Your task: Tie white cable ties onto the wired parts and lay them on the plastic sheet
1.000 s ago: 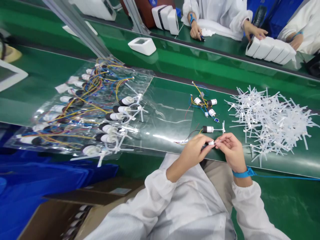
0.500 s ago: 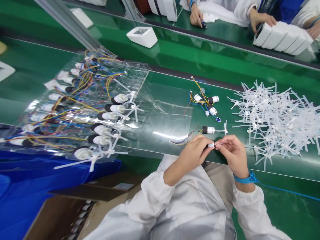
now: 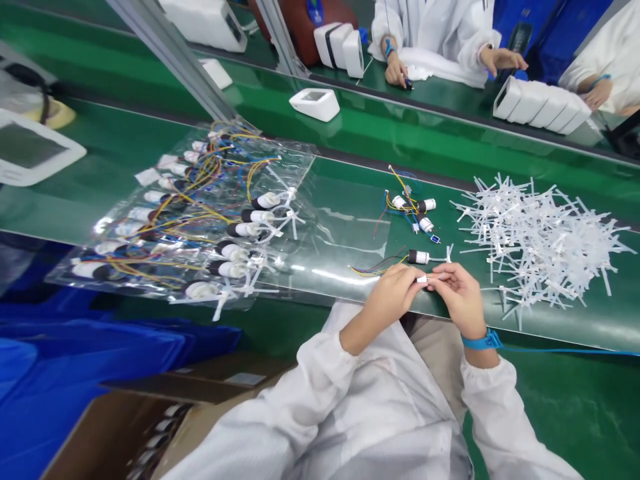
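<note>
My left hand [image 3: 395,293] pinches a small white block-shaped part [image 3: 421,280] between thumb and fingertips. My right hand [image 3: 459,297] meets it from the right, closed on what looks like a short whitish tube [image 3: 438,276] against that part; the fingers cover most of it. Just beyond my hands lies a small black-and-white pump [image 3: 419,257] with thin wires and a tube fitting [image 3: 449,253] at its end. Farther back is a cluster of similar pumps [image 3: 425,223] with yellow and blue wires. A heap of white branched tubes [image 3: 540,247] spreads right of my hands.
Clear plastic bags [image 3: 295,170] at left carry several wired pumps with tubes. A white device [image 3: 316,105] stands behind, near a metal post [image 3: 185,60]. Across the bench, co-workers' hands [image 3: 503,60] are near white boxes [image 3: 540,105]. A cardboard box [image 3: 85,433] sits low left.
The view has shifted, bringing more of the far bench into sight. My hands stay together around the small white part. A co-worker's hand has lifted off the white boxes.
</note>
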Demonstrator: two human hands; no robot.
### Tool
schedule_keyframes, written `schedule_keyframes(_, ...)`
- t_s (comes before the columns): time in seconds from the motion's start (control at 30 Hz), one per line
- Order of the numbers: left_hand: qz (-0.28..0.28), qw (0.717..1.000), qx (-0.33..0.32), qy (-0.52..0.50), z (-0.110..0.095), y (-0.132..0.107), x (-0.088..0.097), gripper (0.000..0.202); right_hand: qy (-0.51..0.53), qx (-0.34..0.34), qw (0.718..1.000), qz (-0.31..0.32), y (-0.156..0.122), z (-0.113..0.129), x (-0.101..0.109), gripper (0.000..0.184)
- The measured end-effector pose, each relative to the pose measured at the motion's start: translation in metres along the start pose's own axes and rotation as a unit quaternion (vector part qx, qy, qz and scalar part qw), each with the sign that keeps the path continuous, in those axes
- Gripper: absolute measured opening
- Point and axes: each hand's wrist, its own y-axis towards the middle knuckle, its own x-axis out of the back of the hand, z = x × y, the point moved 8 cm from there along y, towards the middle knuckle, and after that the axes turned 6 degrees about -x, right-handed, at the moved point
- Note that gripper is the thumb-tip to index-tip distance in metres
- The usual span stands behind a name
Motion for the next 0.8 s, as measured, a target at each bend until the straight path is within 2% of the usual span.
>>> schedule_keyframes(0.13,-0.005,1.000,0.024,-0.018,0.001,0.002,0.003,0.020,-0.002,0.012,1.000,0.005,-0.001,0.006,-0.002,0.027)
schedule_keyframes(0.5,0.014,0.999,0.016,-0.039,0.001,0.002,0.001,0.027,-0.083,0.049,0.995,-0.014,-0.009,0.005,-0.001,0.019)
schedule_keyframes(0.7,-0.012,0.999,-0.011,-0.036,-0.004,0.001,0.008,0.029,-0.128,0.064,0.990,-0.005,-0.008,0.012,-0.003,0.012)
schedule_keyframes(0.8,-0.016,0.999,-0.013,-0.050,-0.005,0.002,0.008,0.028,-0.105,0.044,0.994,0.009,-0.006,0.011,-0.001,0.010)
